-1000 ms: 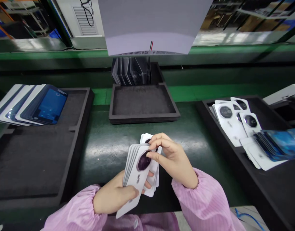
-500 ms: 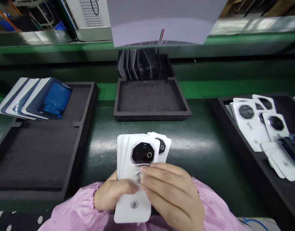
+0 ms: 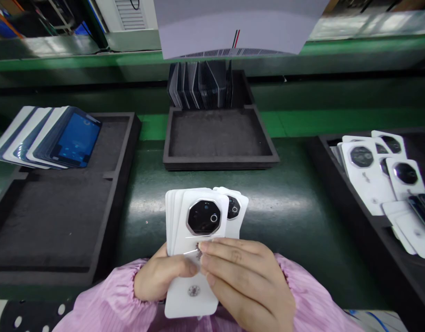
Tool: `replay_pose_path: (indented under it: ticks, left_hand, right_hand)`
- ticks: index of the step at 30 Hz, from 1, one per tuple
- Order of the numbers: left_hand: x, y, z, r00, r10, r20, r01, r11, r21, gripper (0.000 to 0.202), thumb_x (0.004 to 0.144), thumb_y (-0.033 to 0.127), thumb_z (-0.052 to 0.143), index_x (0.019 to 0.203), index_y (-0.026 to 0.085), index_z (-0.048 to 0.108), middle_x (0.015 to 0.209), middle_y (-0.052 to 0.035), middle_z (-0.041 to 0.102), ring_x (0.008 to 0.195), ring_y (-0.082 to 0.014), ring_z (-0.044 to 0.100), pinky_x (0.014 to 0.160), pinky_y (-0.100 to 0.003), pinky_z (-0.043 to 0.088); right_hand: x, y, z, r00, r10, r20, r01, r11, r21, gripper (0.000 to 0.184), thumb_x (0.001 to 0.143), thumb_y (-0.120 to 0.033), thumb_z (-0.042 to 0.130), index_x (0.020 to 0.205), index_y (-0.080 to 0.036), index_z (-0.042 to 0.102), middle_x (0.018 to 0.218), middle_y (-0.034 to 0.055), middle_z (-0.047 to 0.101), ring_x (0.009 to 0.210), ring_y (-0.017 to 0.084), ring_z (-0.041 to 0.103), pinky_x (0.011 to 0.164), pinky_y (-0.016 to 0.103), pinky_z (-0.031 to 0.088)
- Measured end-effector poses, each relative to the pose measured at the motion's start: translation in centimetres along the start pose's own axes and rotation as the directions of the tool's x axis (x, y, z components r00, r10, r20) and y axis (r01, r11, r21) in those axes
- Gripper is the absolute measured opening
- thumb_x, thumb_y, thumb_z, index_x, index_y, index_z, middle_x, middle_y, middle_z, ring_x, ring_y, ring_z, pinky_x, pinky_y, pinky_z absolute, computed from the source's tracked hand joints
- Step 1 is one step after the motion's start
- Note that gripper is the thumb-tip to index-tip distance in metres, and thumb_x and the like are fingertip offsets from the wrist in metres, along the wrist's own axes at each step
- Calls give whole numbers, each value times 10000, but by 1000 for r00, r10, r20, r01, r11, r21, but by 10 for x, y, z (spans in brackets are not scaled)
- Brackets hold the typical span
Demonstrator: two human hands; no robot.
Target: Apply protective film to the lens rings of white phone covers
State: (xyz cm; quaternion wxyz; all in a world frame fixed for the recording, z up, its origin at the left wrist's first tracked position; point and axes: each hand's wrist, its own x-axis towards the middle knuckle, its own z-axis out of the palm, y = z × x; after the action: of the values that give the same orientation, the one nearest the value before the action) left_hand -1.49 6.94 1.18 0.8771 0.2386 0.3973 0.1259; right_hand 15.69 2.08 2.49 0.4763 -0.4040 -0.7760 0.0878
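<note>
A fanned stack of white phone back covers (image 3: 193, 295), each with a black octagonal camera window, is held upright low in the middle. My left hand (image 3: 164, 276) is closed around its left edge, thumb across the front cover. My right hand (image 3: 248, 281) lies over the right side, its fingers pressed together on the front cover near a small dark mark. Behind the front pile, more covers (image 3: 238, 207) stick out to the right, tilted. My right thumb and the backs of both grips are hidden.
On the left, a dark foam tray (image 3: 104, 221) bears leaning white and blue panels (image 3: 68, 138). Thin dark plates (image 3: 201, 85) stand in the centre tray (image 3: 221, 163). The right tray (image 3: 340, 203) holds loose white covers (image 3: 366, 175). A white printed sheet (image 3: 229, 27) hangs above.
The view has shifted slightly, with the trays a little higher in it. Both hands keep their hold on the covers; my right fingertips sit slightly lower on the front one.
</note>
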Motion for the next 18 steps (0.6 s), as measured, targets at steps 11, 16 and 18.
replay_pose_path:
  ticks: [11, 16, 18]
  left_hand:
    - [0, 3, 0, 968, 38, 250, -40, 999, 2, 399, 636, 153, 607, 1029, 144, 674, 871, -93, 718, 807, -242, 662, 674, -308, 518]
    - [-1, 8, 7, 960, -24, 280, 16, 999, 32, 529, 628, 99, 571, 1151, 165, 613, 1102, -129, 665, 986, -281, 622, 860, -410, 473]
    - [-1, 9, 9, 954, -36, 296, 25, 999, 38, 533, 625, 96, 555, 1151, 158, 610, 1085, -128, 670, 981, -275, 619, 836, -394, 483]
  right_hand:
    - [8, 26, 3, 977, 172, -130, -186, 977, -104, 323, 792, -198, 630, 1101, -133, 564, 1122, 132, 633, 1174, 258, 524, 984, 457, 460]
    - [10, 39, -5, 790, 613, 33, -604, 766, 219, 307, 797, -293, 622, 1094, -231, 576, 988, 52, 663, 867, 195, 649, 739, 339, 562]
    - [8, 49, -16, 687, 714, -137, -639, 683, 354, 217, 793, -260, 618, 1008, -238, 609, 864, 16, 658, 743, 156, 638, 669, 293, 546]
